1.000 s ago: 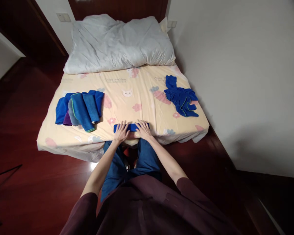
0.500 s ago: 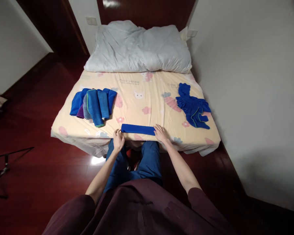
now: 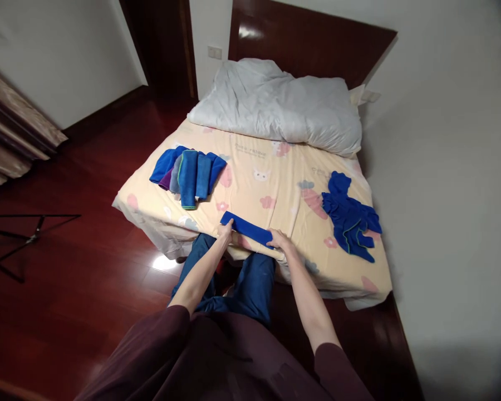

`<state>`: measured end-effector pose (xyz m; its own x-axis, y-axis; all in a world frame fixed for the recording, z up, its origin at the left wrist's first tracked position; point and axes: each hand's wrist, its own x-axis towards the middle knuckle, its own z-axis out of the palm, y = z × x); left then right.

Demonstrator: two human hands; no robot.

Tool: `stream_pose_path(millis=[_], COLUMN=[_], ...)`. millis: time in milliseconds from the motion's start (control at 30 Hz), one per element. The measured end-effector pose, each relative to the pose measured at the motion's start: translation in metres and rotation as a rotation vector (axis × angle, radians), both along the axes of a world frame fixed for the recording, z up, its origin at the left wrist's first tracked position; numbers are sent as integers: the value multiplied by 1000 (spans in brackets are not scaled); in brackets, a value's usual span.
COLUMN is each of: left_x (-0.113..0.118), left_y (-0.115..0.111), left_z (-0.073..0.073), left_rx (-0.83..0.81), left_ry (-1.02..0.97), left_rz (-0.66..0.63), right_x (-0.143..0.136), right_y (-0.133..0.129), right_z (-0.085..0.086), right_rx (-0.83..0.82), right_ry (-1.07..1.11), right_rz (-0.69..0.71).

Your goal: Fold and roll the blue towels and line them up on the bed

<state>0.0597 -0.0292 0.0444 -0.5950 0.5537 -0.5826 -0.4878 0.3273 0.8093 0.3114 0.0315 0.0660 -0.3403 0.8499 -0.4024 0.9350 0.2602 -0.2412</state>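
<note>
A blue towel (image 3: 250, 229), folded into a long narrow strip, lies at the near edge of the bed. My left hand (image 3: 225, 229) grips its left end, with the thumb on top and the other fingers mostly hidden beneath. At the right end my right hand (image 3: 279, 238) is closed on the cloth in the same way. Left of the strip, several folded towels (image 3: 188, 178) in blue, purple and grey overlap like a fan. Crumpled blue towels (image 3: 350, 220), one with a green edge, lie in a loose heap on the right side.
The bed (image 3: 290, 223) has a cream sheet with rabbit and carrot prints. A pale quilt (image 3: 279, 106) is bunched against the dark headboard (image 3: 313, 39). A wall (image 3: 451, 223) stands close on the right. A black stand (image 3: 31, 236) and a curtain (image 3: 16, 133) are at the left.
My view has turned to the left. My left hand has moved onto the towel's left end, and both hands now grip it where the right hand lay flatter before.
</note>
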Motion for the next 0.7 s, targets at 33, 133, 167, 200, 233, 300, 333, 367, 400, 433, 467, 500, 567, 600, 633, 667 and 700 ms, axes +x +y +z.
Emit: stream_pose_path(millis=[33, 133, 167, 200, 233, 300, 333, 367, 400, 433, 467, 500, 567, 600, 633, 667, 700], left_x=[1, 3, 3, 2, 0, -7, -12, -18, -25, -34, -44, -55, -82, -98, -115, -132, -150], left_y=[1, 4, 4, 5, 6, 9, 10, 13, 15, 17, 19, 20, 19, 16, 12, 7, 2], left_z=[2, 12, 16, 20, 25, 37, 43, 50, 57, 64, 72, 80, 96, 104, 112, 121, 130], left_rx=[3, 60, 94, 131, 170, 251, 289, 324, 365, 410, 459, 510, 595, 620, 630, 629, 617], left_ry=[-7, -53, -67, -79, -87, -93, -92, -92, -88, -78, -58, -30, 52, 98, 142, 184, 227], left_rz=[9, 2, -18, -42, -69, -121, -140, -153, -168, -189, -218, -258, -349, -390, -422, -447, -461], right_x=[-1, -5, -6, -7, -10, -18, -24, -31, -41, -52, -65, -79, -113, -133, -154, -176, -199], right_y=[-2, -9, -11, -14, -16, -22, -24, -27, -29, -31, -33, -35, -39, -40, -42, -43, -45], right_z=[2, 6, 7, 7, 7, 6, 5, 5, 5, 5, 5, 5, 6, 6, 6, 6, 6], right_rx=[-5, 0, 4, 7, 7, 10, 21, 46, 83, 125, 165, 190, 164, 121, 71, 25, -13], right_ry=[-23, -48, -41, -27, -7, 50, 85, 124, 164, 206, 250, 294, 398, 460, 523, 586, 643], right_rz=[2, 4, 2, -1, -6, -13, -11, -7, -2, 4, 6, 3, -14, -26, -41, -60, -81])
